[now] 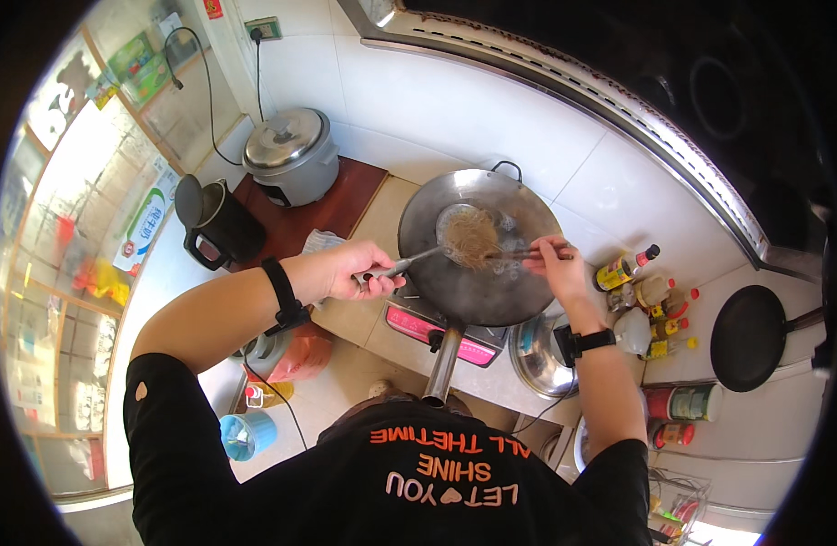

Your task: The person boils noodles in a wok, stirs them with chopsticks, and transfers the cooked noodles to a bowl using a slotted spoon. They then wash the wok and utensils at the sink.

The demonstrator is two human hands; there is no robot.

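A large steel wok [487, 300] sits on a gas stove [439, 327], with bubbling liquid at its bottom and faint steam above. My left hand [364, 271] grips the metal handle of a round skimmer [418, 258], whose head lies inside the wok. Brownish noodles [470, 239] are heaped on that head. From the right, my right hand [558, 266] holds a pair of chopsticks [517, 255], their tips at the noodles' lower right side. The wok's hollow metal handle [446, 362] points towards my body.
Left of the wok are an open black kettle [227, 228] and a rice cooker [289, 157] on a red-brown board [354, 194]. Several sauce bottles [616, 271] and a metal lid [538, 362] are on the right. A frying pan [747, 338] hangs there; a range hood [596, 89] juts overhead.
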